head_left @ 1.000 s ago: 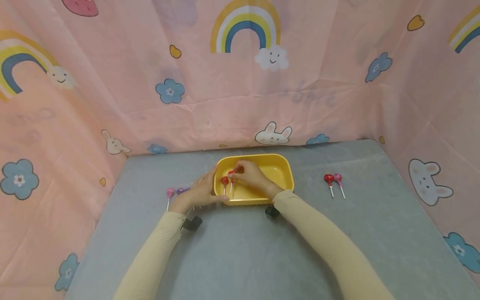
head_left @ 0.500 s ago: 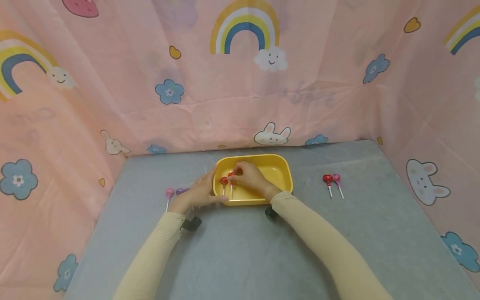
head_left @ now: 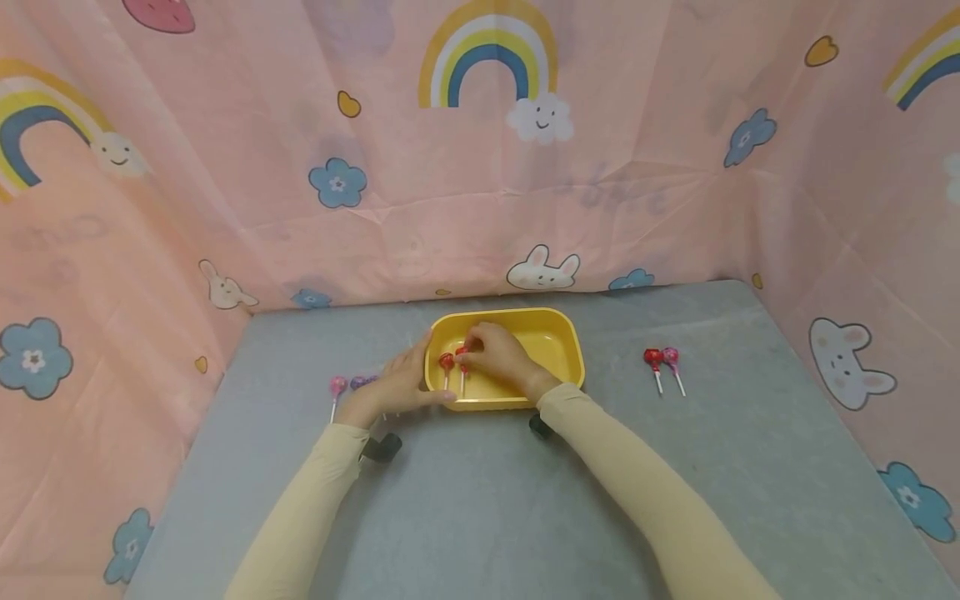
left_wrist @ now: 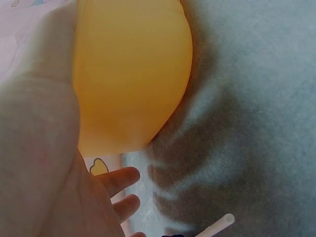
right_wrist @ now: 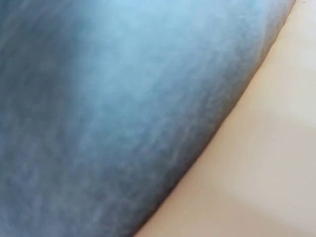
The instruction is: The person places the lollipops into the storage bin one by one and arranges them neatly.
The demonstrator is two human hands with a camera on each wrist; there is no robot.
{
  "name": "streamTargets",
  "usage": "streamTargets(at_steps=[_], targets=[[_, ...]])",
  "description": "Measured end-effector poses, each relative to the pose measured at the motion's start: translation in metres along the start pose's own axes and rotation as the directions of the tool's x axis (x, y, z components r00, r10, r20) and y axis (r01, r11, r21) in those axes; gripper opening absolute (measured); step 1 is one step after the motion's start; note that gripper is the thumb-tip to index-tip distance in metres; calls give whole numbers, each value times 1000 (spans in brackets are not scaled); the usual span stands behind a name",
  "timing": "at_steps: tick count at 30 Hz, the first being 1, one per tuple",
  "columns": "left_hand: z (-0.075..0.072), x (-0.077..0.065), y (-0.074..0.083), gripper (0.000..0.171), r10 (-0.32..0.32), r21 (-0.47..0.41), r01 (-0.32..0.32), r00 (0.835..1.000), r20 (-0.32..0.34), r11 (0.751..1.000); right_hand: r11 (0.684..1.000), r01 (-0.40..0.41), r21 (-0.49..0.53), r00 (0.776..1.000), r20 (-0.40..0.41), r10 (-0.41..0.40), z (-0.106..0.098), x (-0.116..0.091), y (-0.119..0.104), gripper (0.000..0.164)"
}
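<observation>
A red lollipop (head_left: 463, 368) is pinched near its head by the fingertips of the right hand (head_left: 501, 353), inside the left part of the yellow tray (head_left: 553, 348). Just left of it in the tray, a second red lollipop (head_left: 447, 361) is seen. The tray's left end is touched by the left hand (head_left: 399, 388), its fingers held straight, its thumb set apart at the near rim. On the table (head_left: 480, 500), a pink lollipop (head_left: 338, 385) and purple lollipops (head_left: 357, 382), partly hidden, are seen beside that hand.
</observation>
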State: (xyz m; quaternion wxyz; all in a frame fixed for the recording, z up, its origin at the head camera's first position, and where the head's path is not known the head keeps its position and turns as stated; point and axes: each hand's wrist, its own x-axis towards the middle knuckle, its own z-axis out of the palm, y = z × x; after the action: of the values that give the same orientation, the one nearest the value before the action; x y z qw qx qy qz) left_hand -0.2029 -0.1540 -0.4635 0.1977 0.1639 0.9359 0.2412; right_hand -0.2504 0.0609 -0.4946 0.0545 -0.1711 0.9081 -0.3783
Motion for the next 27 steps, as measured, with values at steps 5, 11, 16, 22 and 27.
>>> streamTargets(at_steps=[5, 11, 16, 22, 27], targets=[[1, 1, -2, 119, 0, 22, 0, 1000, -4, 1000, 1000, 14, -25, 1000, 2, -14, 1, 0, -1, 23], [1, 1, -2, 119, -7, 22, 7, 1000, 3, 1000, 998, 31, -58, 1000, 8, -30, 1, 0, -2, 24], [0, 0, 0, 119, 3, 20, -3, 1000, -1, 1000, 995, 41, -87, 999, -3, -41, 0, 0, -3, 22], [-1, 0, 1, 119, 10, 37, -10, 1000, -4, 999, 993, 47, -104, 999, -6, -48, 1, 0, -3, 22], [-1, 0, 2, 119, 13, 32, -13, 1000, 0, 999, 990, 54, -131, 998, -10, -55, 2, 1, -2, 24]])
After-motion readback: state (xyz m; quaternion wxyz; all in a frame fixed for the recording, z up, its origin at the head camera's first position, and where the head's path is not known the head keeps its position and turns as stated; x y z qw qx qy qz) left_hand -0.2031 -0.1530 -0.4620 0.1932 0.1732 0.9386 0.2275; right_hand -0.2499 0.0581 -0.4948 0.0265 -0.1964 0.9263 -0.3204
